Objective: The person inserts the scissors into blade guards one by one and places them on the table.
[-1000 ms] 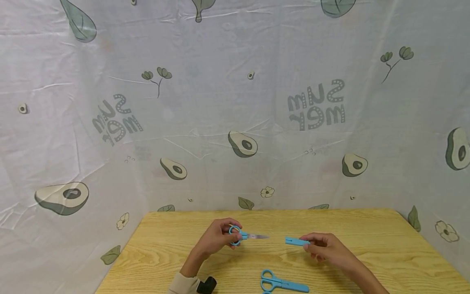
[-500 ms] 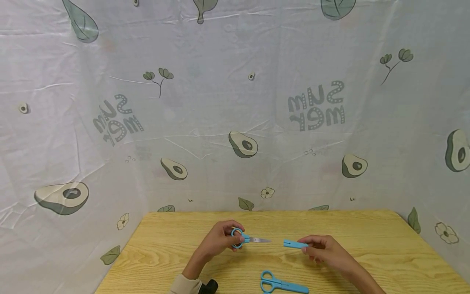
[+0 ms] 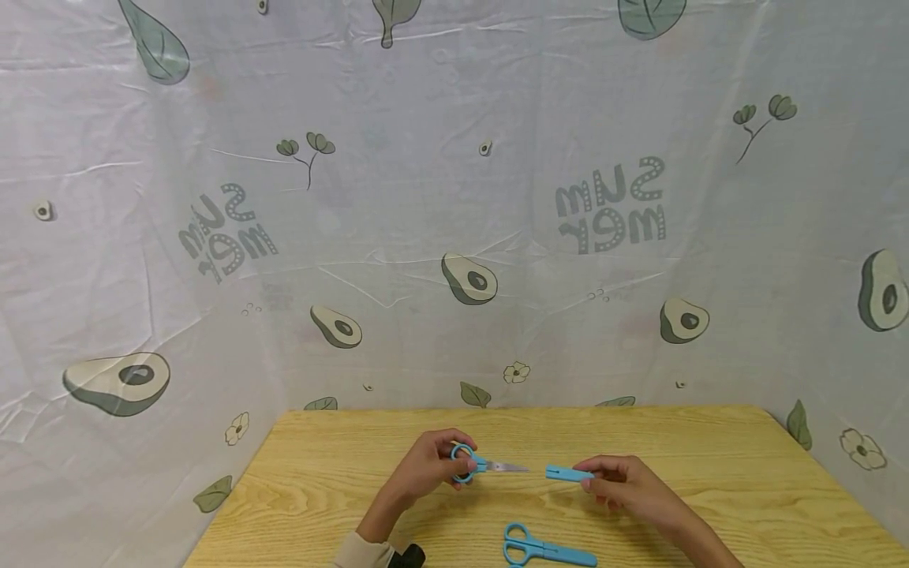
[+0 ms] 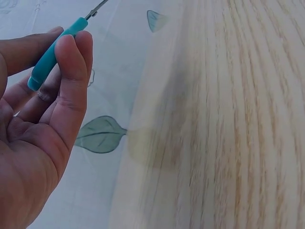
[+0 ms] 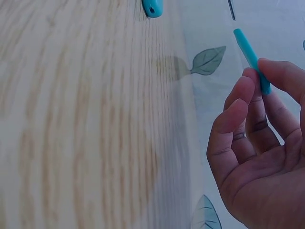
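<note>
My left hand [image 3: 426,467] pinches a pair of blue-handled scissors [image 3: 481,465] by the finger loops, its metal blades pointing right. In the left wrist view the blue handle [image 4: 50,59] lies between thumb and fingers. Opposite, my right hand [image 3: 628,487] pinches a blue blade cover [image 3: 564,473] near its right end, the slotted end facing the blade tip. A small gap separates tip and cover. The right wrist view shows the cover [image 5: 250,55] between thumb and fingertips, with the blade tip [image 5: 232,10] just beyond it.
A second pair of blue scissors [image 3: 547,547], with a cover over its blades, lies on the wooden table [image 3: 341,442] near the front edge of the view. A pale curtain [image 3: 398,197] printed with avocados and leaves hangs behind and at both sides.
My left hand has shifted slightly right with the scissors, and my right hand slightly left with the cover. The gap between blade tip and cover has narrowed.
</note>
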### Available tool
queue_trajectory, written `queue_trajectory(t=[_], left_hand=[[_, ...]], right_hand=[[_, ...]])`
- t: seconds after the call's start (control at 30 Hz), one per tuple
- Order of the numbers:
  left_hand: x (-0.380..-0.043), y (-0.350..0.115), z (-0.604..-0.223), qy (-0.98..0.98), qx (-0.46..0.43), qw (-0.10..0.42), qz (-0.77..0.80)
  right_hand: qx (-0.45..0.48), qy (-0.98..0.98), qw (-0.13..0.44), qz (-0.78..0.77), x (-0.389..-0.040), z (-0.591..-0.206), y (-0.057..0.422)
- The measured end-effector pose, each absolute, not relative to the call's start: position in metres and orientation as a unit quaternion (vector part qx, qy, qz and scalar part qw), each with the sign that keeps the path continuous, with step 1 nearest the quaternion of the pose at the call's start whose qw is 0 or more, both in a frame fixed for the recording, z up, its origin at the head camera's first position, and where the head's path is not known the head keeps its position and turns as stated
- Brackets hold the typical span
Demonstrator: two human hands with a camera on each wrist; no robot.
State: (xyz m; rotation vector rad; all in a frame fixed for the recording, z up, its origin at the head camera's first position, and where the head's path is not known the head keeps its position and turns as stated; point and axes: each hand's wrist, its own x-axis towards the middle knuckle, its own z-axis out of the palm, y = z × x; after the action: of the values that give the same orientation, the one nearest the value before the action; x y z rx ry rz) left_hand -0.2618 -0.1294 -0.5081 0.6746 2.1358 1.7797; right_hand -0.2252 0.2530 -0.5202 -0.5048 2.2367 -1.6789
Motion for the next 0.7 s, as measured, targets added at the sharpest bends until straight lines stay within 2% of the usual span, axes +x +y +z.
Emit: queue_trajectory(t=[0.7], left_hand=[[-0.2570,-0.1212,-0.5089,0.736,0.227,0.143,0.622]], right_hand=[[-0.191,0.751,0.175,-0.607,-0.2216,-0.5177,0.2486]])
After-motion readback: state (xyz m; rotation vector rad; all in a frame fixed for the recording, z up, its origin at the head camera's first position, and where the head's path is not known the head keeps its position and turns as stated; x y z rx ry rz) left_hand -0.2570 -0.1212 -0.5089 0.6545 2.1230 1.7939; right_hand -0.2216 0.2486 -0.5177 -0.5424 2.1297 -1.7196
